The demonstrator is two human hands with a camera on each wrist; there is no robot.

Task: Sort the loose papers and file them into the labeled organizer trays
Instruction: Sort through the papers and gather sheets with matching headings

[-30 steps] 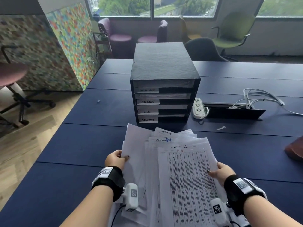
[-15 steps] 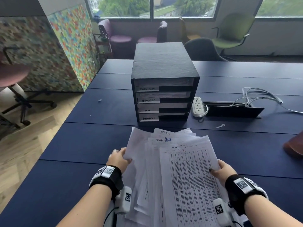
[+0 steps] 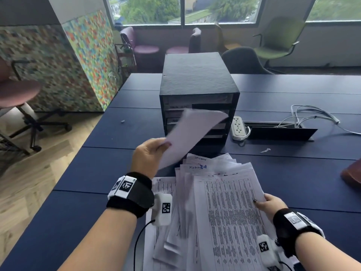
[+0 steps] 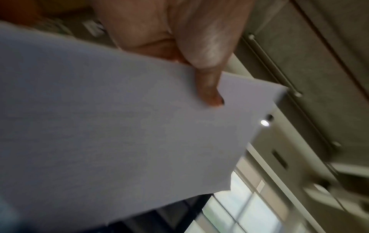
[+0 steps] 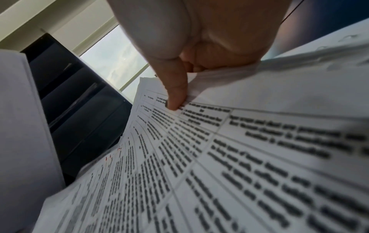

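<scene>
Bare forearms end in 2 black wristbands (image 3: 132, 194) carrying white tags with square black codes; behind each grip hangs a white, code-marked camera block (image 3: 163, 209), the left one cabled. Fingernails are dark-polished.

Daylight enters through the windows (image 3: 181, 10) at the far wall and lights the head view evenly, with soft shadows only. The raised sheet (image 3: 191, 133) is smeared by motion blur, and straight lines bow toward the frame edges. Both wrist views are soft, with the printed text (image 5: 259, 157) blurred and the ceiling light (image 4: 264, 123) glaring.
</scene>
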